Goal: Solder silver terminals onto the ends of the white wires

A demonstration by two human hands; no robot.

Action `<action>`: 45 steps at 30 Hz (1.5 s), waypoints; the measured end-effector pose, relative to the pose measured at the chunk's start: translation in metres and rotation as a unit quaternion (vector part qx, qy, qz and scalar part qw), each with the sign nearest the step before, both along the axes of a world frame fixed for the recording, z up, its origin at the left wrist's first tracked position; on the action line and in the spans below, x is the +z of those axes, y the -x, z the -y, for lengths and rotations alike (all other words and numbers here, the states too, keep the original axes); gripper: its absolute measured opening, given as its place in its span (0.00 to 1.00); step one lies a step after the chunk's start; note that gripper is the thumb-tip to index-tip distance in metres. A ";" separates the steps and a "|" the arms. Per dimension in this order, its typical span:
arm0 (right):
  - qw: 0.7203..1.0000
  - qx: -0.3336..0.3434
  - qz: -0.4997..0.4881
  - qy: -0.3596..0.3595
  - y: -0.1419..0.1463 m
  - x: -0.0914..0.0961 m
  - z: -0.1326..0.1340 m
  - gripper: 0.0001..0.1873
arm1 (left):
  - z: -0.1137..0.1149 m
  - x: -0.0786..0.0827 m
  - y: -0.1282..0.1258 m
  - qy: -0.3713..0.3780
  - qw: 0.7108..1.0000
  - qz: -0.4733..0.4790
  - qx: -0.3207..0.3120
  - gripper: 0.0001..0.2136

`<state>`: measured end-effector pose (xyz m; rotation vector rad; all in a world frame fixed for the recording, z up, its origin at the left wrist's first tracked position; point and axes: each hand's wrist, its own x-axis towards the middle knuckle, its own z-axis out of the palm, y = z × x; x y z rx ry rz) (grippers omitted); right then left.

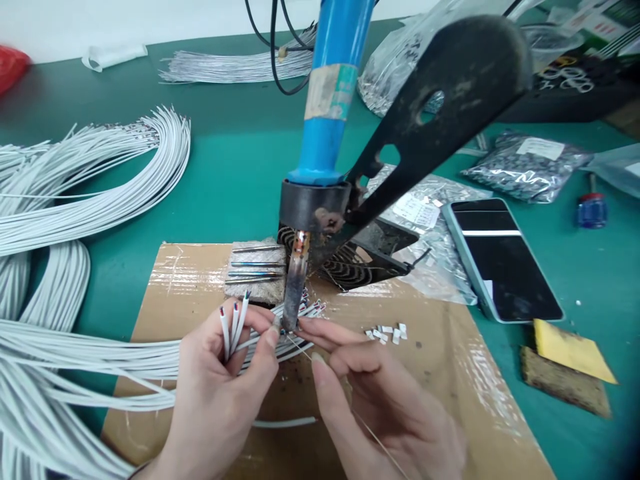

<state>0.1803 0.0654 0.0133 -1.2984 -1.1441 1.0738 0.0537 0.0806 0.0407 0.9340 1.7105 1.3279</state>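
A blue-handled soldering iron [334, 100] stands tip-down in a black metal stand [450, 87] over a taped cardboard sheet [450, 373]. Its burnt tip [295, 287] points at my fingers. My left hand [220, 393] pinches a small bunch of white cables [233, 323] with coloured stripped ends, and holds one end up to the tip. My right hand [385, 407] pinches a thin solder wire [370, 430] and brings it to the same spot.
Big bundles of white cable [65, 200] cover the left of the green table. A phone [500, 257] lies right of the stand, beside bags of parts [525, 167], a small screwdriver [593, 207] and sponges [570, 367]. Small white pieces [387, 332] lie on the cardboard.
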 end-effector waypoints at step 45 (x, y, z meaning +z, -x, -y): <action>0.999 -0.010 0.015 -0.041 0.002 -0.003 0.000 0.11 | 0.005 -0.003 0.000 -0.003 1.000 0.001 -0.012 0.06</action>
